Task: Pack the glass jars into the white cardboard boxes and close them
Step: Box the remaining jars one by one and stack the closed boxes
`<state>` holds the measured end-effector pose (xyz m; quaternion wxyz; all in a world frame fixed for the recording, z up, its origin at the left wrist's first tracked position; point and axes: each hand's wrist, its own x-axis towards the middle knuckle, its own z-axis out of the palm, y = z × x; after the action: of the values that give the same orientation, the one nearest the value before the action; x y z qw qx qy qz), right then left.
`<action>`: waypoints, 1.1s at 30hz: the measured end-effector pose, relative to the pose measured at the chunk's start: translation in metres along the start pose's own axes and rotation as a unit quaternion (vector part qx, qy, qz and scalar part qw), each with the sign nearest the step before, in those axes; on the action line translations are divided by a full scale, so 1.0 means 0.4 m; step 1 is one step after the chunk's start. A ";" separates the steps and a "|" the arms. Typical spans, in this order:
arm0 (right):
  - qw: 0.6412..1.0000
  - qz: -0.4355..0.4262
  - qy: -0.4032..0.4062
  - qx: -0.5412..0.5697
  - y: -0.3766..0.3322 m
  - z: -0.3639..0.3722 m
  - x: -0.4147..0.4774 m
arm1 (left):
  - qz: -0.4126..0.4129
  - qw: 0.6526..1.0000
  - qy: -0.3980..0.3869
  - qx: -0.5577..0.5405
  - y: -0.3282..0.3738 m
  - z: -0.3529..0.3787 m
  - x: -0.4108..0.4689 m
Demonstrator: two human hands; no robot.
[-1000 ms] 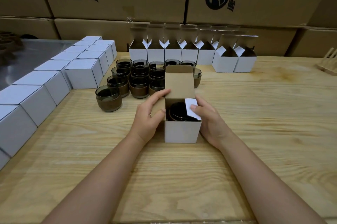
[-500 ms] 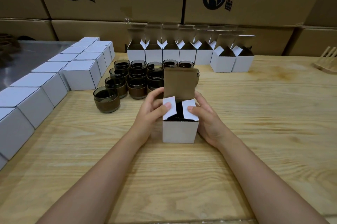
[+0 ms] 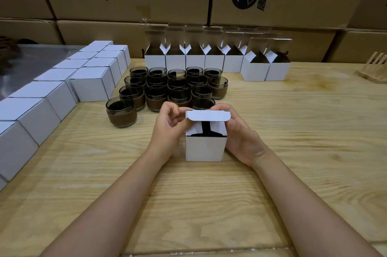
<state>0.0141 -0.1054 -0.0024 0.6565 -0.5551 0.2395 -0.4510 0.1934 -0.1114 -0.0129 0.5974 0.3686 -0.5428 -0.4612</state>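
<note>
White box (image 3: 206,147) stands centrally on the counter (image 3: 293,152) between both hands: left hand (image 3: 169,129) pinches the lid (image 3: 208,115) end, right hand (image 3: 240,137) curls round its side. Side flaps (image 3: 195,129) folded in; contents hidden.

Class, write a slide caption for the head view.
The left hand and right hand hold the top flap folded over a white box, glass jars behind.

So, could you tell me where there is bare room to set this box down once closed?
The widest bare table lies right of the right hand, bordered by the open boxes behind and the wooden rack. A strip runs left of the left hand, between the closed boxes and the nearest jar. Behind the held box, jars crowd together.
</note>
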 end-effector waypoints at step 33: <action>0.997 -0.015 0.017 -0.070 -0.006 -0.023 -0.009 | -0.002 0.997 -0.075 -0.009 0.028 -0.016 -0.024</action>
<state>0.0040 -0.1071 -0.0032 0.6050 -0.5952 0.2734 -0.4526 0.2015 -0.0991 -0.0064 0.5572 0.3288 -0.5809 -0.4939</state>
